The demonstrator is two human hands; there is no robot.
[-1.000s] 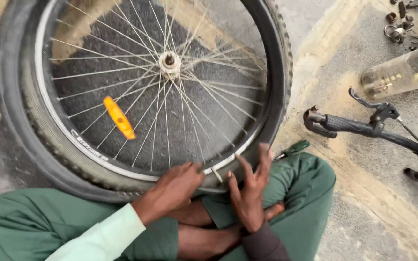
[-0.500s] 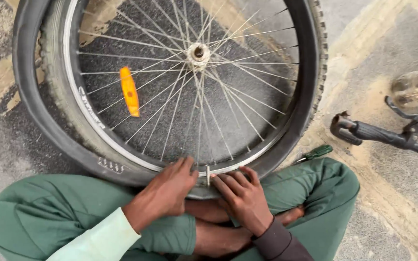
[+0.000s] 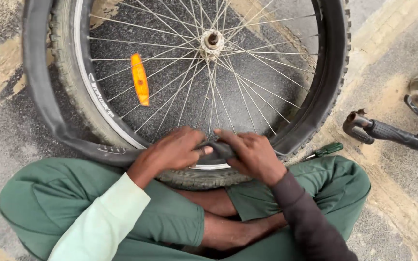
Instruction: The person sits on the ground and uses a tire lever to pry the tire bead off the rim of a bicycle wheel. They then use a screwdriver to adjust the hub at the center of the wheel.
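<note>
From the head camera, a spoked silver bicycle wheel (image 3: 209, 72) with a knobbly black tyre (image 3: 76, 104) lay flat on the grey pavement against the seated person's crossed legs in green trousers (image 3: 165, 217). The left hand (image 3: 175, 150) and right hand (image 3: 252, 154) sat close together at the near rim, both pinching a fold of black rubber inner tube (image 3: 218, 150). An orange reflector (image 3: 140, 79) hung in the spokes. A green-handled screwdriver (image 3: 325, 151) lay just right; a black handlebar grip (image 3: 388, 131) lay farther right.
</note>
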